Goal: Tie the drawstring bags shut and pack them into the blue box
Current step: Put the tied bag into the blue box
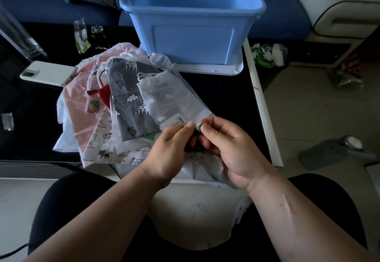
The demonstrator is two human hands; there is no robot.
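Left hand (170, 148) and right hand (228, 148), fingers (207, 127) curled, both pinch what looks like the dark cord (197, 128) of the white drawstring bag (197, 206); the blue box (193, 42) stands straight beyond, equally near either.

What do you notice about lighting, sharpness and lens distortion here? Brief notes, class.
Head view: dim, black table almost featureless; blue box catches most light; wide-angle lens bows the table's white edge; small item pinched by left hand and right hand looks blurred.

text | grey drawstring bag (131, 97) | "little UNICORN", repeated | other print too small to read
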